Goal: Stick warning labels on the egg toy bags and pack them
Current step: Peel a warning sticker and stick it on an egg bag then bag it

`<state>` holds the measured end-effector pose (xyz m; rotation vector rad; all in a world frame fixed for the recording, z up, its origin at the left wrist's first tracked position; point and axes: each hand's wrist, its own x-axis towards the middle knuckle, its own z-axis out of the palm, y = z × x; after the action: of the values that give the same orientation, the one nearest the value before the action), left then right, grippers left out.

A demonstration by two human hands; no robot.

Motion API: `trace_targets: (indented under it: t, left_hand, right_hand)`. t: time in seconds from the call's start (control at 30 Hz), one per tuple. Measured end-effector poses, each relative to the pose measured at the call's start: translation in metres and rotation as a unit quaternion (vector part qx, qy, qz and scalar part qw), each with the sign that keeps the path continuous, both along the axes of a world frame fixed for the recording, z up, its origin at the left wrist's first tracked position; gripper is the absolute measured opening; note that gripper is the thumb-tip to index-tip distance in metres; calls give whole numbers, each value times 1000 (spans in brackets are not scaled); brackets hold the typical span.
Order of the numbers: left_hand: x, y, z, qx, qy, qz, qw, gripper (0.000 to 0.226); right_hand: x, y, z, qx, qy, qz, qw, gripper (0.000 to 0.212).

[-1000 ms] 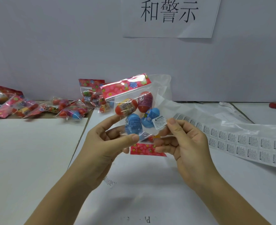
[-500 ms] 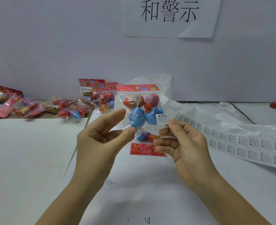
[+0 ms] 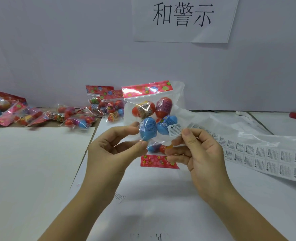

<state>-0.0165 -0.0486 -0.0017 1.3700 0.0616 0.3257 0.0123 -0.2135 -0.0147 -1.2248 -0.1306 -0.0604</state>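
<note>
Tilted a second ago, the egg toy bag (image 3: 152,108) now hangs upright above the bench (image 3: 248,206), its warning label (image 3: 174,130) stuck low on the right. The left hand (image 3: 112,153) pinches its left edge; the right hand (image 3: 201,157) pinches beside the label. Labelling looks done; packing remains.

Egg bag (image 3: 152,105) pinched between left grip (image 3: 116,150) and right grip (image 3: 196,153), above surface (image 3: 161,197). Warning label (image 3: 174,129) on egg bag, just beside right grip's thumb. Second bag (image 3: 158,160) on surface beneath both grips. Label sheet (image 3: 265,157) right of right grip. Bag pile (image 3: 70,117) behind and left of left grip.
</note>
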Motion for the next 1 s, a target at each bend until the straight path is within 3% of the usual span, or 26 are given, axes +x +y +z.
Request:
trace_targets:
  t: [0.13,0.33,0.47,0.57,0.63,0.8,1.0]
  left_hand:
    - [2,-2,0,-126,53,-31,990,67]
    - [1,-3,-1,-47,37,-40,997,47]
    - [-1,-4,-4,31,14,-82,996,34]
    - [-3,-9,-6,75,-13,-96,993,27]
    - [-1,-10,-6,79,-22,-65,995,13]
    - [1,-10,-3,30,3,-32,999,25]
    - [1,-4,-7,-46,55,-49,996,31]
  right_hand:
    - [-4,2,-1,-32,-54,23,998,20]
    - [-1,-1,0,-23,-10,63,998,4]
    - [2,-4,3,-29,21,113,993,37]
    - [1,-2,3,-63,5,117,991,37]
    - [1,-2,2,-62,4,104,993,41]
    - [0,0,-1,-59,2,116,991,30]
    - [0,0,-1,-45,15,130,990,35]
